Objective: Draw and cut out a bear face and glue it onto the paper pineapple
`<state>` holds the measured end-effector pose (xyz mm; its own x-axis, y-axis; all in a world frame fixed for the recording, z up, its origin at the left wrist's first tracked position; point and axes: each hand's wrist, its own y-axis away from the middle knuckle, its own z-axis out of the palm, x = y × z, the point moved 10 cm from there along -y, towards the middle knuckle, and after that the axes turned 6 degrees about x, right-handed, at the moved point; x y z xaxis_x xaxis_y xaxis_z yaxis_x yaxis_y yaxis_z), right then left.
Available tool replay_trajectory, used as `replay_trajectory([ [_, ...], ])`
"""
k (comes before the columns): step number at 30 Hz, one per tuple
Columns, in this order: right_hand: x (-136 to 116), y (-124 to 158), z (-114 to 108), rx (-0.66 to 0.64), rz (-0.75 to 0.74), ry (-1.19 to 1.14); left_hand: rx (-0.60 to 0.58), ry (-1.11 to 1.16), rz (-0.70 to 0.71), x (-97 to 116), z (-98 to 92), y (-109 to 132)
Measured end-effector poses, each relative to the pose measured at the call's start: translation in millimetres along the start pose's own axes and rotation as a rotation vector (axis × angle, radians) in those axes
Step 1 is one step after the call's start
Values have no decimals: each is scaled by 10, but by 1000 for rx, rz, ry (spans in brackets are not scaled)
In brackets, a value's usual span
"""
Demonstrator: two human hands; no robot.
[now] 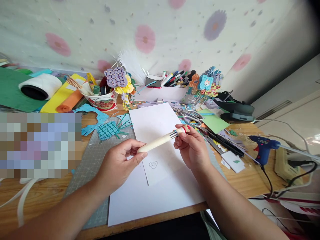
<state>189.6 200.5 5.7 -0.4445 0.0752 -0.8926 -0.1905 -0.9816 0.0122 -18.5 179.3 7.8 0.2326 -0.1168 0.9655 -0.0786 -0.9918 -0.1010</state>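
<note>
Between my two hands, a cream multicolour ballpoint pen [157, 143] is held tilted above white paper. My left hand [125, 156] pinches its rounded plain end between thumb and fingers. At the other end, my right hand [191, 145] grips near the dark slots and the red-trimmed top, which the fingers partly cover. Below lie a white sheet [152, 116] with a small pencilled animal face [153, 165] and a larger white sheet [125, 203], both over a grey cutting mat [85, 173].
Scissors [192, 118], a black cutter-like tool [225, 143] and paper scraps lie right of the sheets. A blue glue gun [265, 146] and power strip [287, 166] are farther right. A tool-filled paper bucket [103, 100], paper rolls and pens [178, 78] line the back.
</note>
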Motion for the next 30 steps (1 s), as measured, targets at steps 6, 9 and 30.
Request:
replay_trajectory([
  [6, 16, 5, 31, -36, -10, 46, -35, -6, -7, -35, 34, -15],
  [9, 55, 3, 22, -29, 13, 29, -40, -24, 9, -26, 47, -13],
  [30, 288, 272, 319, -435, 93, 262, -241, -352, 273, 151, 285, 100],
])
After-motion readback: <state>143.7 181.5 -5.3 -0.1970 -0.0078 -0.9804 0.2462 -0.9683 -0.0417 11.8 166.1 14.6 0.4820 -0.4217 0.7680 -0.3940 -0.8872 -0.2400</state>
